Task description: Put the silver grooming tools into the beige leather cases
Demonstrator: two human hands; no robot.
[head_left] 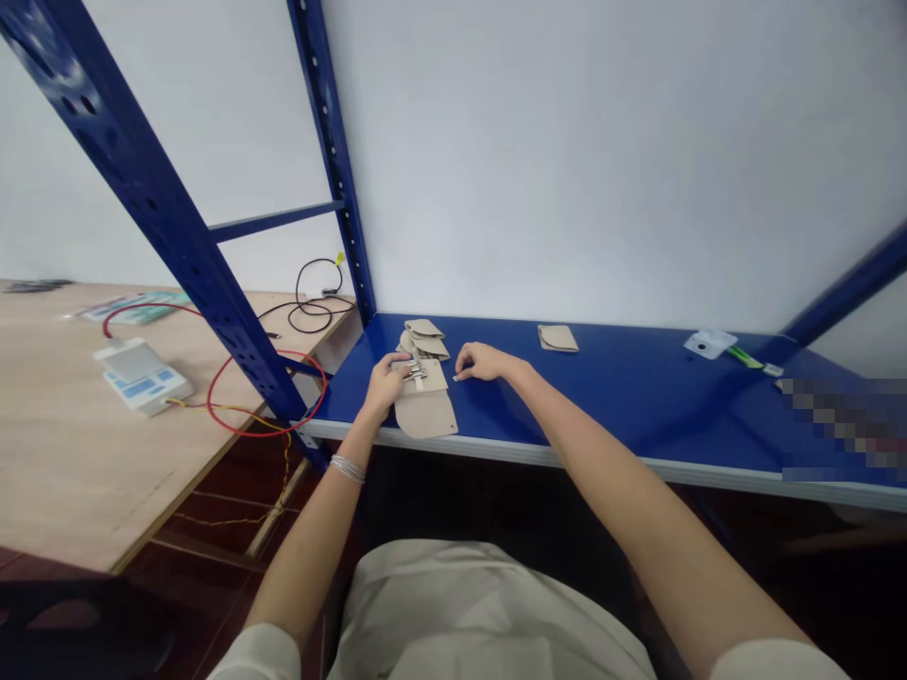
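Observation:
A beige key case [426, 416] lies unfolded at the front edge of the blue shelf, with a row of small metal key hooks across its upper part. My left hand [386, 385] grips its left side, fingers bent over by the metal hooks. To the right of the case, my right hand [483, 363] pinches a small pale piece [455, 379] just above the shelf; its exact kind is too small to make out. Behind the open case sits a loose pile of beige key cases [425, 332], some with metal parts showing. One more folded beige case [558, 338] rests farther right.
The blue shelf [609, 397] has uprights [333, 142] at its corners. On its right are a white packet [710, 342] and a green-and-white item [747, 359]. At left, a wooden table [63, 416] bears a white device [145, 378] with a red cable [213, 382].

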